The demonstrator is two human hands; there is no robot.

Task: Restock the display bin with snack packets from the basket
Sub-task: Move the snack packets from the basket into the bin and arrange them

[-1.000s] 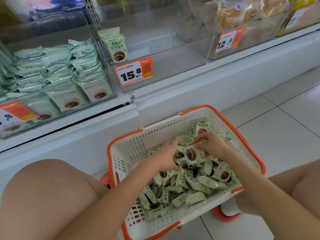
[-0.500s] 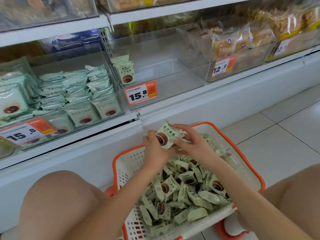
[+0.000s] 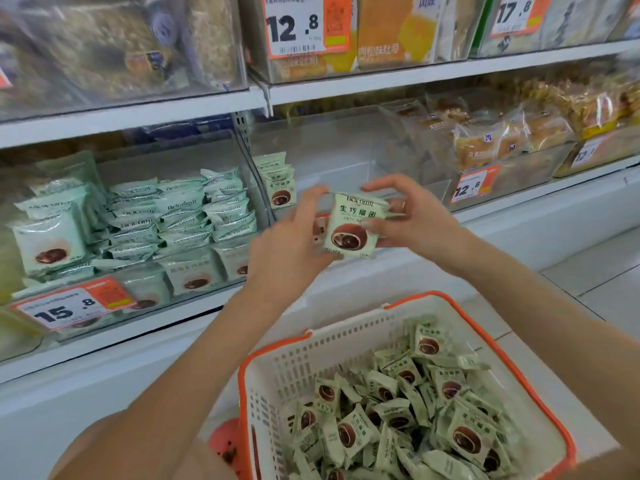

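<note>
Pinching a pale green snack packet between them, left hand and right hand hold it upright above the basket, before the clear display bin, right fingers curled over its top.

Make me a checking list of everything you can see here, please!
Surface: white tiled floor under the basket.
Job's things: orange-rimmed basket full of green snack packets; one held packet lifted in front of the clear display bin, which has a few packets standing at its left end.
Clutter: nothing seen.
Hands: left hand and right hand both grip the held packet.
Cables: nothing seen.
Surroundings: neighbouring bin of packets, bread bins, price tags.
</note>
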